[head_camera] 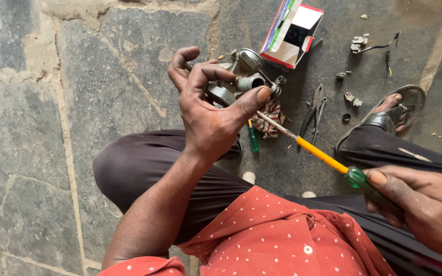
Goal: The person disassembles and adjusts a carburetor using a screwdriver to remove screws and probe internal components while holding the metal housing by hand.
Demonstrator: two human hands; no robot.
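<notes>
Gripping a grey metal carburettor (241, 74) above the stone floor (78, 128), the left hand (208, 110) curls its fingers around the part. The right hand (420, 207) is closed on the green handle of a yellow-shafted screwdriver (318, 153), tip at the carburettor. Beyond, an open cardboard box (292, 33) lies tipped; its contents cannot be made out. Pliers (313, 115) lie nearby.

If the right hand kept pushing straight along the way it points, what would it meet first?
The right hand points up-left along its screwdriver. The tip already sits at the carburetor held in the left hand, so that comes first, though depth is hard to judge.
</notes>
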